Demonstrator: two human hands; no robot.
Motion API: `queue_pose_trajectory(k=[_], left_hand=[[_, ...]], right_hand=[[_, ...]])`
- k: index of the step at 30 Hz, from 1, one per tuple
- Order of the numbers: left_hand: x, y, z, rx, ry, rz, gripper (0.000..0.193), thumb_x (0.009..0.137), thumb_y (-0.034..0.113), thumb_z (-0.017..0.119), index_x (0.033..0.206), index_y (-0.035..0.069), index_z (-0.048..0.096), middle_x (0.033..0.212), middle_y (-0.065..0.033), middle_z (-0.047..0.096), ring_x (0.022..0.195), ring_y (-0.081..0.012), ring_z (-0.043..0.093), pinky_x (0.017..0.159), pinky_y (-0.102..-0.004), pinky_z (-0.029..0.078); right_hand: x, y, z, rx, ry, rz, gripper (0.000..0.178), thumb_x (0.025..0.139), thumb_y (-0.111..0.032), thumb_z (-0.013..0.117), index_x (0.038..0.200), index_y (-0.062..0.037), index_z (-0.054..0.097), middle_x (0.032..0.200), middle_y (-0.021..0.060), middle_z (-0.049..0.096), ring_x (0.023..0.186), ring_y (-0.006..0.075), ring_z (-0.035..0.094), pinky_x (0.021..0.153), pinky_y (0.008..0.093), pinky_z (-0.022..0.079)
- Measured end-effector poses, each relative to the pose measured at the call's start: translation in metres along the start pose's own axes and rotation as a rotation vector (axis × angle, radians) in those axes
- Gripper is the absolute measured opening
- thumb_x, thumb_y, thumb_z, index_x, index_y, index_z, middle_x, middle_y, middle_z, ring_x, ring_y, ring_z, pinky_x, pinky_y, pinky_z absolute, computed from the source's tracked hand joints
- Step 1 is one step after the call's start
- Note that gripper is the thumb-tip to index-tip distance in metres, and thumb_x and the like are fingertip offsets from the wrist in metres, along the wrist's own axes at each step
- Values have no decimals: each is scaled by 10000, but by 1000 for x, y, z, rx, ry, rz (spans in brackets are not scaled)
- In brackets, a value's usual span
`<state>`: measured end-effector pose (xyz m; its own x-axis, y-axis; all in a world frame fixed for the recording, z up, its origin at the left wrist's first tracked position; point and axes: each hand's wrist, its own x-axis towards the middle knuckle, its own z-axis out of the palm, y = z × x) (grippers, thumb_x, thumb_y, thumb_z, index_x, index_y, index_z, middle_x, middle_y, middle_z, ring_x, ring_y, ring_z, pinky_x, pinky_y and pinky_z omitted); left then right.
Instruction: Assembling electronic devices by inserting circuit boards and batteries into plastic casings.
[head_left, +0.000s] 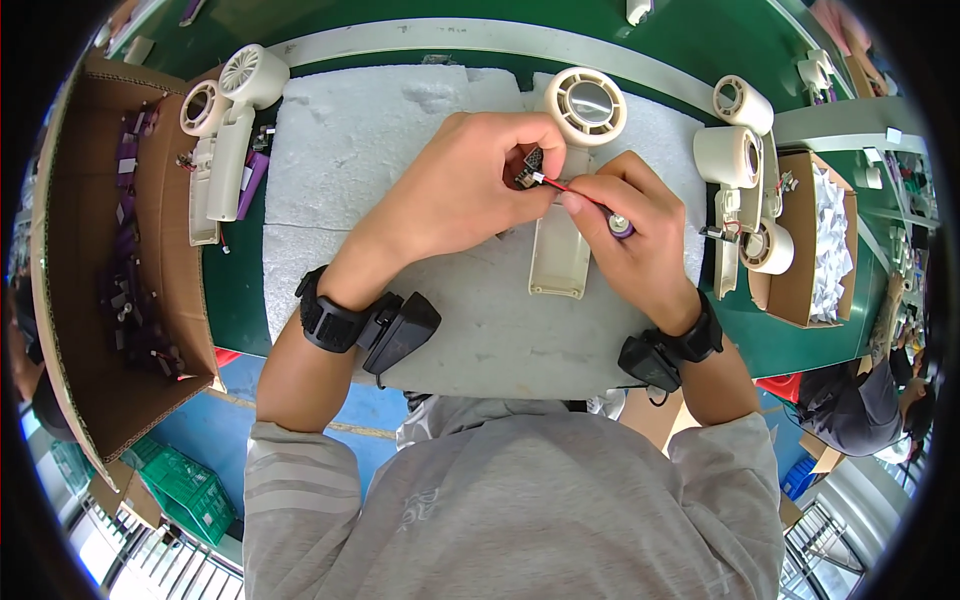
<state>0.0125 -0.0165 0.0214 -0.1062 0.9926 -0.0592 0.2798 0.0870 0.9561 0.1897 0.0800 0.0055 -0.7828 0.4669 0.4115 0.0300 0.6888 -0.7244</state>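
Wire-connecting seems under way: the left hand (462,182), nearly closed, pinches a small black circuit board (534,160); the right hand (642,222), fingers curled, holds a purple cylindrical battery (622,229) and thin red wire (555,184), above a cream plastic fan housing (558,262). Next likely calls for steady alignment.

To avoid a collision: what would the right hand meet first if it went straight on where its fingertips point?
The right hand would probably meet the white connector first, at the circuit board in the left hand. Depth is unclear, so it might touch the left hand itself first.
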Motion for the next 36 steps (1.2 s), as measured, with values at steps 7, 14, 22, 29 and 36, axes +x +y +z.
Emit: queue_pose_trajectory(k=[7, 14, 22, 29, 36], left_hand=[[-1, -4, -6, -180, -30, 8, 154, 765, 34, 710, 847, 37, 579, 679, 15, 545, 611, -62, 485, 551, -238, 397], [-1, -1, -14, -300, -113, -72, 183, 780, -16, 713, 926, 32, 615, 778, 10, 612, 700, -60, 565, 615, -212, 444], [0, -3, -18, -314, -112, -44, 246, 791, -29, 696, 1025, 29, 650, 880, -17, 649, 769, -79, 599, 721, -230, 495], [1, 0, -22, -301, -116, -66, 317, 779, -24, 707, 1088, 22, 655, 895, -53, 680, 805, -100, 633, 748, -247, 514], [1, 2, -24, -250, -68, -69, 306, 769, -12, 720, 1065, 15, 646, 871, -67, 692, 801, -112, 646, 745, -251, 513]], right_hand=[[1, -2, -4, -51, -26, -49, 104, 815, -65, 728, 911, -24, 718, 747, 61, 550, 599, 147, 501, 517, 264, 386], [0, -2, 0, -49, -27, -2, 100, 803, -50, 727, 899, -24, 717, 744, 59, 544, 601, 145, 512, 522, 264, 392], [-1, 1, 0, -38, -43, -8, 77, 803, -26, 712, 879, -16, 698, 750, 63, 543, 606, 150, 523, 530, 267, 402], [0, -1, -1, -36, -51, 1, 72, 805, -15, 708, 875, -11, 693, 753, 64, 546, 610, 152, 525, 534, 264, 404], [-1, 0, 0, -45, -46, 2, 75, 804, -10, 710, 877, -11, 695, 757, 62, 551, 610, 149, 525, 535, 260, 406]])
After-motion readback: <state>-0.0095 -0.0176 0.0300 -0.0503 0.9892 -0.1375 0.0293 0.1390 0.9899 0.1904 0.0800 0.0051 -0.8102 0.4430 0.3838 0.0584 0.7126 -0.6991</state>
